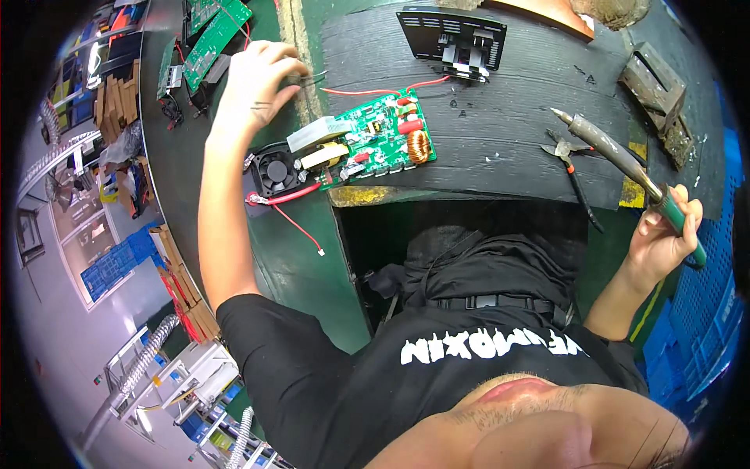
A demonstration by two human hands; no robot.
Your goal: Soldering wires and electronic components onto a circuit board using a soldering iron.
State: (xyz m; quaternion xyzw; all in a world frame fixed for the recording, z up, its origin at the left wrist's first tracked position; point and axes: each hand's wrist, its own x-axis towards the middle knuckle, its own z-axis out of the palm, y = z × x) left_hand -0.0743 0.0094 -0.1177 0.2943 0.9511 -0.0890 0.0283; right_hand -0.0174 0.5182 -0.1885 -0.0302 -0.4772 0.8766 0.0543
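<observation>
My right hand (660, 246) grips the green handle of a large soldering iron (605, 144), whose tip points up and left over the mat. On the left, the fingers of my left hand (262, 86) are curled, and a thin grey wire (316, 76) sticks out from them; how they hold it is partly hidden. Just below that hand lies a green circuit board (363, 144) with a copper coil, red parts and metal heat sinks. At its left end is a black fan (276, 170). Red wires run from the board, one ending in a white connector (320, 252).
A slotted black metal panel (426, 35) stands at the back of the dark mat (359, 55). Cutting pliers (574, 176) lie near the iron. A worn metal holder (655, 90) is at the right. More green boards (215, 47) sit far left; blue crates (703, 313) stand right.
</observation>
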